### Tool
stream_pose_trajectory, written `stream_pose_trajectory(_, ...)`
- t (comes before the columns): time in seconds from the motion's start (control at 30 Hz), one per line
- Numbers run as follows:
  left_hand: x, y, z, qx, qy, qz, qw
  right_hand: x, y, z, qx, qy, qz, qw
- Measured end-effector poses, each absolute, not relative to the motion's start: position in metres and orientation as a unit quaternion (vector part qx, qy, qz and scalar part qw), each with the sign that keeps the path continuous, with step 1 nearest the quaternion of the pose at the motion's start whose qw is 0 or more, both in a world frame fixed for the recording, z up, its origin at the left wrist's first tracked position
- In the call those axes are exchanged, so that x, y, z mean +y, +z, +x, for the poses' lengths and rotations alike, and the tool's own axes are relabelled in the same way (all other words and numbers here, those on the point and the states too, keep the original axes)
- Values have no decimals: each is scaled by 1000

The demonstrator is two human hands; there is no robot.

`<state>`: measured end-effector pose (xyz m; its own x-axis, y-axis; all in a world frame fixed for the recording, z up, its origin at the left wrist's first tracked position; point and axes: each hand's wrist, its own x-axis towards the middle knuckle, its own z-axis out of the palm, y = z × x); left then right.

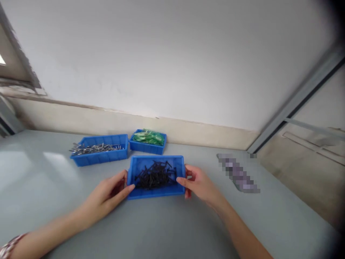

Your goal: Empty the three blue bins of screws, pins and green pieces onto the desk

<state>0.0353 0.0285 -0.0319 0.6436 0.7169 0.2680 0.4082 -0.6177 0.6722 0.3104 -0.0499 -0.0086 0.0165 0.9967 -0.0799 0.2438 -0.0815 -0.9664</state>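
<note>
A blue plastic bin (pixel 156 158) is gripped at both ends in the middle of the view. Inside it lies a heap of small, thin black pieces (pixel 156 176), too small to name. My left hand (pixel 111 192) pinches the bin's left end, its thumb over the rim and its fingers outside. At the opposite end, my right hand (pixel 198 183) holds on in the same way, with the thumb on the inner side. Whether the bin touches the table or is slightly raised I cannot tell.
Behind on the left, a longer blue bin (pixel 102 158) holds thin metal rods (pixel 99 148). Beside it, a smaller blue bin (pixel 147 148) contains green packets (pixel 151 137). A pixelated purplish object (pixel 238 174) lies on the grey table (pixel 151 230) at right. A wall (pixel 167 72) rises behind.
</note>
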Motion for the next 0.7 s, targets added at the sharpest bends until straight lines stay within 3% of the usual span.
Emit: stream_pose_trajectory(0.7,51,-38,28,352,322,859,183,-43,-37,295,-618,272,-563,476)
